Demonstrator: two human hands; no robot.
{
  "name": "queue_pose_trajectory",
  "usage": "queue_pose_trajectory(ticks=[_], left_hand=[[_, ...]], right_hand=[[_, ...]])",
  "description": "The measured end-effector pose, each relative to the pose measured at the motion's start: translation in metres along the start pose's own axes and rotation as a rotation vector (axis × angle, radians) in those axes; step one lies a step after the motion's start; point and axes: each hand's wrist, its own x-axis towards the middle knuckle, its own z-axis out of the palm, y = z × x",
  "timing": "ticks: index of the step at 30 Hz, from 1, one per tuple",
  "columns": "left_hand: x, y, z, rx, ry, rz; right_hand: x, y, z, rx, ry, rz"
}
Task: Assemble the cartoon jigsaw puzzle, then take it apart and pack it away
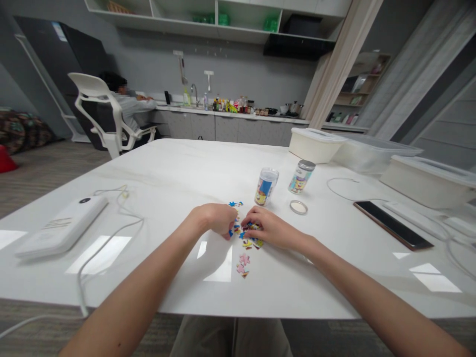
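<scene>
Small colourful puzzle pieces [248, 243] lie in a pile on the white table [148, 168]. My left hand [219, 218] is at the left of the pile, its fingers curled down and partly hidden behind the hand. On the pile's right side rests my right hand [269, 227], its fingers bent and spread over the pieces. Pink pieces [243, 262] lie nearer to me, and blue ones [235, 204] lie just beyond the hands. An open-topped clear cup with a cartoon print [265, 188] stands behind my right hand. Right of it are a lidded printed can [301, 177] and a round lid [298, 207].
A white device [67, 223] and a cable [122, 228] are at the left. At the right lie a dark phone [392, 224] and white storage boxes [316, 145]. A person [130, 109] sits on a chair by the far counter.
</scene>
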Motion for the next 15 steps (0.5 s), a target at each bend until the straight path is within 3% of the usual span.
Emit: queue_pose_trajectory(ticks=[8,15], left_hand=[[-0.0029,0.0024,-0.0026,0.005,-0.002,0.054],[-0.0028,0.0034,-0.0026,-0.017,0.025,0.069]], right_hand=[[-0.0009,-0.0010,0.0014,0.051,0.047,0.054],[-0.0012,-0.0091,-0.0001,0.030,-0.025,0.057]])
